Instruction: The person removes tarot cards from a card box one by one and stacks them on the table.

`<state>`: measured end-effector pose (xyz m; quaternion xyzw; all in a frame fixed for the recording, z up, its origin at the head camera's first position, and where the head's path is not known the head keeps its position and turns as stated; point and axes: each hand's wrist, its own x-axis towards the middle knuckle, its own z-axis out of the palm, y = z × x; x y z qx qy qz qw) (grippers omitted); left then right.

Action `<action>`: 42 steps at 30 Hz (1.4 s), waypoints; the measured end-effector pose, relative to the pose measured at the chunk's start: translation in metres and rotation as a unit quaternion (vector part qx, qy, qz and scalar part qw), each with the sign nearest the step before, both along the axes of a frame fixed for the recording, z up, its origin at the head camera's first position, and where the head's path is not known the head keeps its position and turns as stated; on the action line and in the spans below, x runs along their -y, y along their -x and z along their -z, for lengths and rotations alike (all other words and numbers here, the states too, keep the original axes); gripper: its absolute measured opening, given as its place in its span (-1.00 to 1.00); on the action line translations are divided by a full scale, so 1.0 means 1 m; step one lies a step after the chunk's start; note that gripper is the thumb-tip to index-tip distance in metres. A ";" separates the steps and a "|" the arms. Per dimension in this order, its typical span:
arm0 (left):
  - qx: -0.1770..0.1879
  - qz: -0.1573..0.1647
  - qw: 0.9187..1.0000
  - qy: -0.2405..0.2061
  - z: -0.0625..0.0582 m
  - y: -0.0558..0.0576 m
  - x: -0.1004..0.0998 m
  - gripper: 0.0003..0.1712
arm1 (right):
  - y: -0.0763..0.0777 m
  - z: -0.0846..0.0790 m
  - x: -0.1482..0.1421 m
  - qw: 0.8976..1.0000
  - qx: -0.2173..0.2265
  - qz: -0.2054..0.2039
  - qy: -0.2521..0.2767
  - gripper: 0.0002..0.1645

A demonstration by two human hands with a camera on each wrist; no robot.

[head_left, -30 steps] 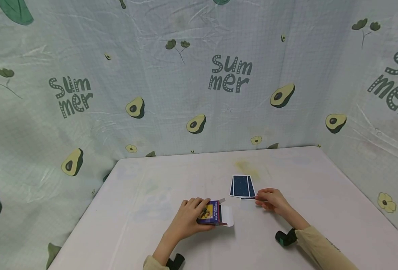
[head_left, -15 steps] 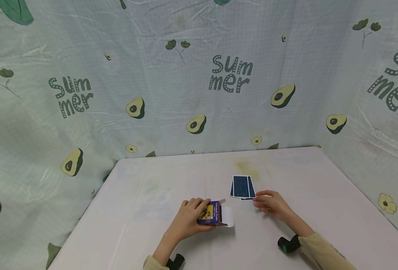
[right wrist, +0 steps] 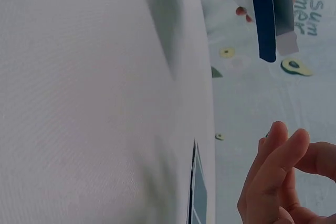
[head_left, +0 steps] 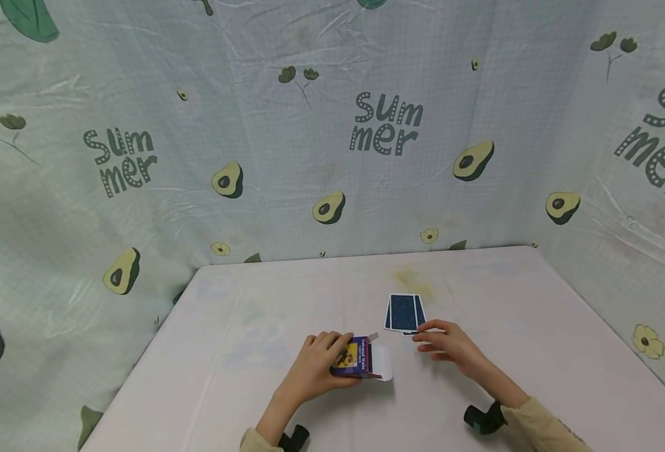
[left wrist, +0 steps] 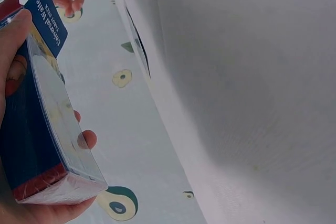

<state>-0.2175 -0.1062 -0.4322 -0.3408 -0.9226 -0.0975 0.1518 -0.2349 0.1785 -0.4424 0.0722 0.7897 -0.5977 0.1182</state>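
Head view: tarot box in the left hand's grip, cards just beyond the loose-fingered right hand.

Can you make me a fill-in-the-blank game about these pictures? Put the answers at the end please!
1. The left hand holds the tarot deck box, which is printed "Universal ____".
2. Near the right hand, the cards lying on the table are dark ____ with white edges.
3. The fruit printed on the backdrop is the ____.
4. The big letters on the backdrop spell the word ____.

Missing words: Waite; blue; avocado; summer.
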 end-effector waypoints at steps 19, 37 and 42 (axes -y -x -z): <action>-0.005 0.008 1.000 0.006 -0.004 0.000 -0.005 -0.11 | -0.012 -0.014 0.015 0.998 -0.024 -0.055 0.018 -0.54; 0.014 0.008 1.000 0.018 -0.004 -0.001 -0.009 -0.12 | -0.020 -0.018 0.027 0.991 -0.048 -0.121 0.033 -0.53; 0.012 0.017 1.000 0.019 -0.003 -0.001 -0.010 -0.13 | -0.021 -0.020 0.030 0.987 -0.051 -0.143 0.047 -0.53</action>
